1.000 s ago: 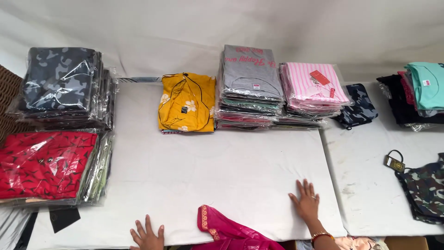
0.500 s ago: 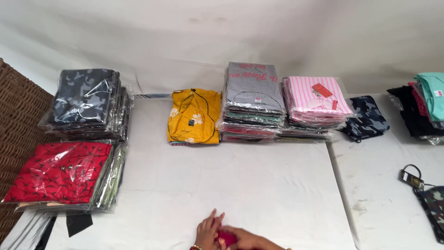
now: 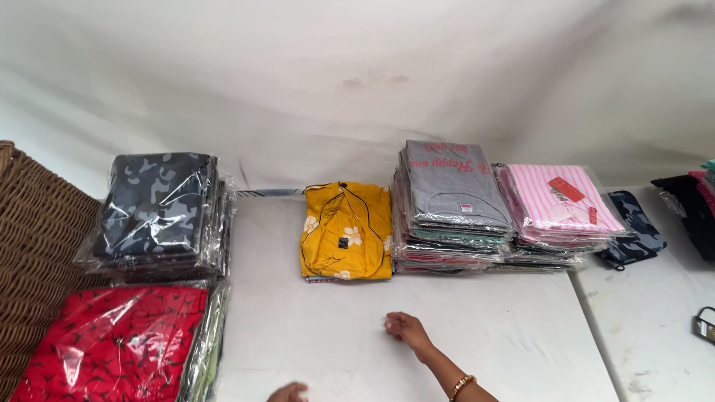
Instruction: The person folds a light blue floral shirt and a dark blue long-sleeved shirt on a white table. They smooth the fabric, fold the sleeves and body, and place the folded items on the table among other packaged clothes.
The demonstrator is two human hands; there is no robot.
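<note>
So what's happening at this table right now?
A person reaches over a white cloth-covered table. Their right hand, a beaded bracelet on its wrist, rests empty on the cloth in front of a folded yellow flowered garment. Only the fingertips of the left hand show at the bottom edge. Plastic-wrapped stacks of folded clothes line the table.

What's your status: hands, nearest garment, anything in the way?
Right hand flat on white table, empty. Left hand barely in view at bottom edge. Yellow folded garment nearest, untouched. Nothing between.
</note>
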